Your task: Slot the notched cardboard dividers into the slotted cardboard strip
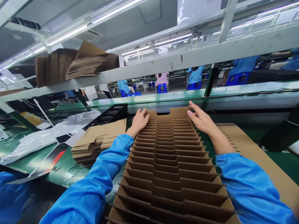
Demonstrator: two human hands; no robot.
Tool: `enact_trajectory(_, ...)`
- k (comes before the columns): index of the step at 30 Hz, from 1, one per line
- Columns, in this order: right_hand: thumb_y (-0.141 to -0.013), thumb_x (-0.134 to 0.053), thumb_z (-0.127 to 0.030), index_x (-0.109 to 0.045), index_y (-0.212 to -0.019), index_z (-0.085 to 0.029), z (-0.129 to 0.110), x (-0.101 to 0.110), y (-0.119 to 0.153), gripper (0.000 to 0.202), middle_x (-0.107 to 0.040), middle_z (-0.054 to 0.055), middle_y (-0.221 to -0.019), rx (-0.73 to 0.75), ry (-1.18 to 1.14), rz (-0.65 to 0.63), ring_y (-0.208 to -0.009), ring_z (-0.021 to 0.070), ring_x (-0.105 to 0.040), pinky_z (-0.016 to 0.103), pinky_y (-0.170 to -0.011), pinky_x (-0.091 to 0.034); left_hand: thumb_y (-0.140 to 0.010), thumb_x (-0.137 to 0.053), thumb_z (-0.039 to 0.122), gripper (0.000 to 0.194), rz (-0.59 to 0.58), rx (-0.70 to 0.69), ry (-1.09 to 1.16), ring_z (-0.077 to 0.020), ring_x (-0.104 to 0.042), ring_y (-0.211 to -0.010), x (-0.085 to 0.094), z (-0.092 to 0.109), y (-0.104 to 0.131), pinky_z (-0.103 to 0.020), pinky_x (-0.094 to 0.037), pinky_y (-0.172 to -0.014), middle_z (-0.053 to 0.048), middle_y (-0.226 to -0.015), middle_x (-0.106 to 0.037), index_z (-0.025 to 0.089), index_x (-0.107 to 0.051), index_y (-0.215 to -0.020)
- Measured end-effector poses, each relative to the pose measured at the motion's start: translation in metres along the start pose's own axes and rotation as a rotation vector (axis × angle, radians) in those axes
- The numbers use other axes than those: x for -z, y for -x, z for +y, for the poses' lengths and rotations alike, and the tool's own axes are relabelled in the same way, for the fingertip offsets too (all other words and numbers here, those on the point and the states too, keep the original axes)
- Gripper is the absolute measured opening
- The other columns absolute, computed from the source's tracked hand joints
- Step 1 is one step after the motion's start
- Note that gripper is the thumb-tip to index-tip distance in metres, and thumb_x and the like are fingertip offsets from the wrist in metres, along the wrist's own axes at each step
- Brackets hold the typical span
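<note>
In front of me a long cardboard divider grid (165, 174) runs away from my body, with many notched cross pieces standing upright in parallel rows. At its far end stands a taller cardboard divider (179, 114) with a cut-out in its top edge. My left hand (139, 120) is at that divider's left end, fingers bent against the edge. The right end is between the thumb and fingers of my right hand (199, 117), the thumb on the near side and the fingers reaching past the top corner. Parts of the fingertips are hidden behind the cardboard.
Left of the grid lies a stack of slotted cardboard sheets (100, 137), with a black tray (112, 115) behind it and plastic wrap (58, 133) further left. A flat slotted sheet (252, 152) lies to the right. More cardboard (91, 62) rests on the overhead rail (149, 67). Seated people are beyond.
</note>
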State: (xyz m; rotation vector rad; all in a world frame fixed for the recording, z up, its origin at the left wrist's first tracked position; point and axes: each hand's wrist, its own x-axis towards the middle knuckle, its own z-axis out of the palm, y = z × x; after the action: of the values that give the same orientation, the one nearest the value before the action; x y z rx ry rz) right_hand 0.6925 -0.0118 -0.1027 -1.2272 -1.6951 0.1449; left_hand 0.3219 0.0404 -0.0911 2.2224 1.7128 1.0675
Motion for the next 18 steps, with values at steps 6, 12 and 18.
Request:
enact_trajectory(6,-0.105,-0.045,-0.077,-0.069,-0.151,-0.027,0.001,-0.002,0.001,0.072,-0.072,0.01,-0.147,-0.102,0.106,-0.065,-0.121,0.0336,-0.074,0.049,-0.107,-0.059,-0.101,-0.065,0.066,0.081,-0.15,0.001,-0.038,-0.048,-0.047,-0.159,0.004,-0.006,0.005,-0.051,-0.043,-0.124,-0.025,-0.178,-0.038,0.018,-0.052,-0.165)
enact_trajectory(12,-0.101,-0.043,-0.081,-0.087,-0.111,-0.025,0.004,0.007,-0.001,0.071,-0.083,0.009,-0.121,-0.28,0.298,-0.188,-0.119,0.0411,-0.074,0.052,-0.103,-0.059,-0.105,-0.048,0.078,0.083,-0.356,0.045,-0.078,-0.0424,-0.039,-0.165,0.009,-0.006,0.008,-0.048,-0.039,-0.128,-0.023,-0.173,-0.047,0.018,-0.057,-0.162)
enact_trajectory(18,-0.096,-0.05,-0.084,-0.085,-0.124,-0.03,0.003,0.014,0.002,0.07,-0.079,0.004,-0.134,-0.255,0.249,-0.263,-0.131,0.0416,-0.07,0.055,-0.115,-0.054,-0.106,-0.039,0.079,0.088,-0.393,0.058,-0.149,-0.0424,-0.04,-0.164,0.014,0.009,0.011,-0.051,-0.04,-0.128,-0.024,-0.176,-0.04,0.019,-0.049,-0.169)
